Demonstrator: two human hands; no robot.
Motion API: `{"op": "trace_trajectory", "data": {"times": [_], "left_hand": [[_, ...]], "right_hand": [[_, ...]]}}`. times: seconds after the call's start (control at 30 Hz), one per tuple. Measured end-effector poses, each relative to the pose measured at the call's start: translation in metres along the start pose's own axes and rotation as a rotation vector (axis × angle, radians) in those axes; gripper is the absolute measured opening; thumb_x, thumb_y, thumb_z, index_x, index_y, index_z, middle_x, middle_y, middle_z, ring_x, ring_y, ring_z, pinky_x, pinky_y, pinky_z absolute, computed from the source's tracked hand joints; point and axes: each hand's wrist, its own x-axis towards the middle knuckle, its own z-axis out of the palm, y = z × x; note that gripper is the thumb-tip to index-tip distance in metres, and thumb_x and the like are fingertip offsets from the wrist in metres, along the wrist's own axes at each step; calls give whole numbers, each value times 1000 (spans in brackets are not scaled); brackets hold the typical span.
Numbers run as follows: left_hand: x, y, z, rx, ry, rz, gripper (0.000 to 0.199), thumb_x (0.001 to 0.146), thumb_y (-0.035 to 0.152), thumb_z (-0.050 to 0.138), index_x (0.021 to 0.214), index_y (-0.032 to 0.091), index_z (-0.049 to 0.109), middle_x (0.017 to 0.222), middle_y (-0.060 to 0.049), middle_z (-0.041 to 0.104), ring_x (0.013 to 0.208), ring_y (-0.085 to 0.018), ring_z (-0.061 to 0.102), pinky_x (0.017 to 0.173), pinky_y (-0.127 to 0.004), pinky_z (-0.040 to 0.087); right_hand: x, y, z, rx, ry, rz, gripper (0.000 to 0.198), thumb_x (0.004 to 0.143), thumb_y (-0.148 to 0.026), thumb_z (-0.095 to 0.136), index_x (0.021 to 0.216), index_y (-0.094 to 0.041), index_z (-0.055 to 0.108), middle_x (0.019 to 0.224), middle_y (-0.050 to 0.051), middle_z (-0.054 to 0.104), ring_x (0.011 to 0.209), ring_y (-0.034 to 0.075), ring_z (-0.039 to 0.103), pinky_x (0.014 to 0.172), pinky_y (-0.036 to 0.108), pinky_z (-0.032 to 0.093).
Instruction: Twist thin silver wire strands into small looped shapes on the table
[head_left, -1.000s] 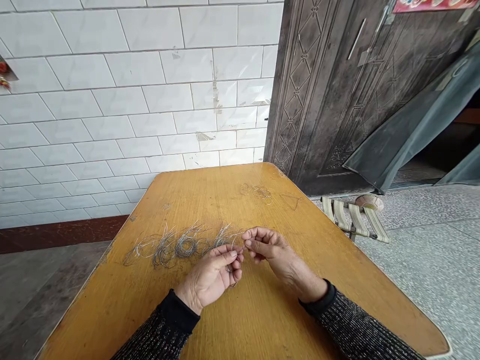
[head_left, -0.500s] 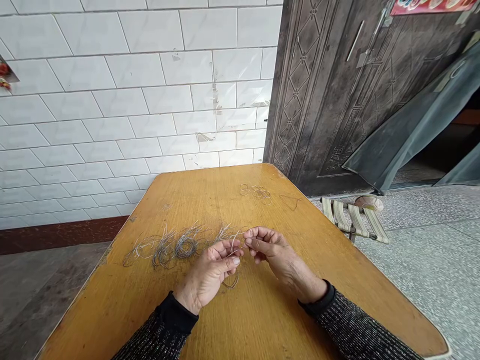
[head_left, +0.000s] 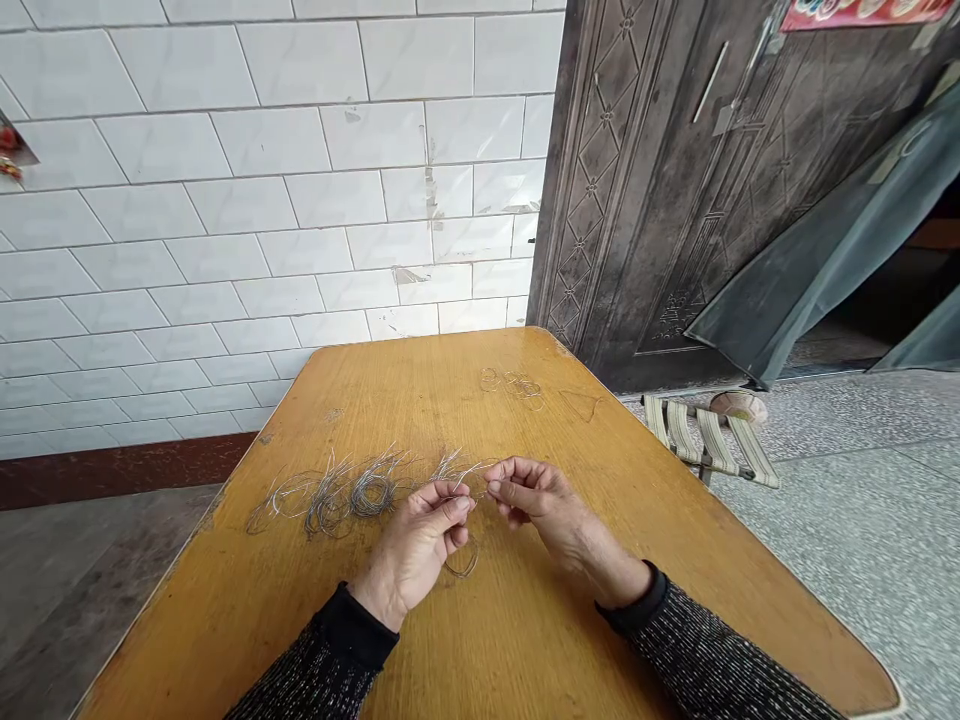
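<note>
My left hand is closed in a pinch on a thin, pale metal wire over the middle of the table. Just to its right, my right hand pinches the same wire between thumb and forefinger, with a small gap between the two hands. A loop of dark wire lies on the table below my left fingers. Left of my hands rest a round coil of grey wire and a looser wire bundle. More wire ends show behind my left hand, partly hidden by it.
Small wire rings and a bent triangle of wire lie toward the far right of the wooden table. A white tiled wall stands beyond. Right of the table are a strapped folding stool and a dark door.
My left thumb and fingers have drawn closer together and shifted slightly left and up. The wire between my hands has tilted flatter. My right hand has barely moved.
</note>
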Motion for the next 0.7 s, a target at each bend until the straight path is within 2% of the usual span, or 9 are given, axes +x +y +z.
{"op": "trace_trajectory", "data": {"times": [0.23, 0.43, 0.57, 0.7], "left_hand": [[2, -3, 0, 73, 47, 73, 25, 53, 25, 77, 69, 14, 61, 66, 2, 51, 58, -7, 44, 52, -20, 37], [1, -6, 1, 297, 35, 191, 19, 61, 28, 71, 69, 14, 61, 71, -1, 53, 63, -10, 47, 54, -22, 41], [-1, -7, 1, 399, 1, 236, 17, 66, 30, 67, 71, 14, 62, 71, -1, 54, 64, -11, 48, 57, -24, 43], [-3, -7, 2, 346, -30, 146, 19, 65, 29, 69, 71, 14, 60, 66, 2, 51, 56, -8, 47, 55, -24, 40]], "right_hand": [[0, 1, 2, -68, -8, -1, 30, 59, -39, 72, 72, -15, 58, 55, -4, 52, 46, 6, 44, 42, 18, 34], [1, -4, 3, -169, 32, -41, 43, 57, -38, 73, 91, -16, 58, 80, 3, 59, 66, 11, 53, 52, 21, 39], [5, 3, 0, -278, -12, -49, 31, 63, -42, 67, 80, -16, 61, 60, -2, 54, 50, 8, 45, 45, 20, 34], [7, 8, -5, -410, -13, -147, 19, 71, -35, 60, 66, -17, 57, 54, -3, 48, 47, 8, 39, 45, 22, 31]]}}
